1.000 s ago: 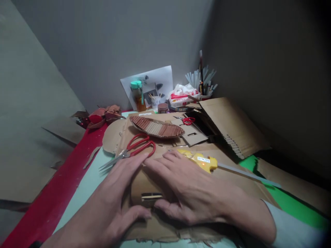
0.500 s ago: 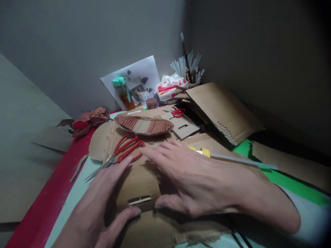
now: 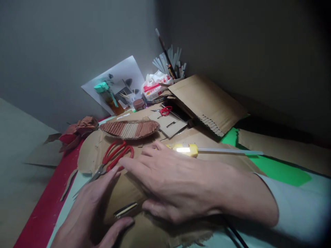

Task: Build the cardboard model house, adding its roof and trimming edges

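Cardboard piece: brown folded cardboard piece (image 3: pixel 129 193) sits lower centre of the frame, on top of a bigger cardboard sheet (image 3: pixel 160 234), with a pale slot or strip showing on its near edge.
Right hand: right hand (image 3: pixel 176 186) lies flat across the cardboard piece, fingers spread and pressed down, thumb tucked against the near edge. Pressing, not really gripping anything.
Left hand: left hand (image 3: pixel 90 213) at the lower left, fingers loose and laid along the left side of the same piece, thumb curled under near the slot. Looks like a light pinch at that edge, but it's dim there so can't say for sure.
Scissors: red-handled scissors (image 3: pixel 111 160) just beyond the left fingertips, blades pointing lower left.
Glue gun: yellow glue gun (image 3: pixel 184 150) just past the right hand's knuckles, a pale glue stick (image 3: pixel 230 151) poking out to the right.
Middle of frame: ribbed cardboard boat-shaped piece (image 3: pixel 129 129) behind the scissors, small red scissors (image 3: pixel 165 111) further back.
Back corner: cup of brushes and sticks (image 3: pixel 169 63), printed sheet (image 3: pixel 116 81) leaning on the wall, teal-capped bottle (image 3: pixel 106 93).
Right side: green sheet (image 3: pixel 271 168) under more cardboard.
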Demonstrator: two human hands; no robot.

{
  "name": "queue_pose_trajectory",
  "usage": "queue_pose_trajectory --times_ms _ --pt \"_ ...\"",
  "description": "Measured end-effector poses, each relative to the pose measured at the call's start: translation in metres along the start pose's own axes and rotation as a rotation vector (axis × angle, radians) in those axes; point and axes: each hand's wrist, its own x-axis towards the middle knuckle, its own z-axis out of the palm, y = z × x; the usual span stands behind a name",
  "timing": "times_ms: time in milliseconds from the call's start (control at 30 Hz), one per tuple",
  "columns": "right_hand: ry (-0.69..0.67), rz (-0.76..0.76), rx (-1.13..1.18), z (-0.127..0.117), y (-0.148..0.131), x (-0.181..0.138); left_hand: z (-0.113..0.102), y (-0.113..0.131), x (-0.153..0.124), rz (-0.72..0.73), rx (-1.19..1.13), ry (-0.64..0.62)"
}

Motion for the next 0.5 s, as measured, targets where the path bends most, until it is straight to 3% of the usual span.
queue_pose_trajectory --times_ms 200,367,500 --pt "0.005 -0.011 -0.067 0.001 0.003 0.003 0.002 -0.001 0.008 0.036 0.02 0.008" --pt "0.043 -0.021 -0.1 0.002 0.003 0.001 0.003 0.006 0.01 -0.071 -0.017 0.026" --pt "0.044 -0.011 -0.066 0.005 0.004 0.0 0.006 0.011 0.01 -0.077 -0.041 0.008"
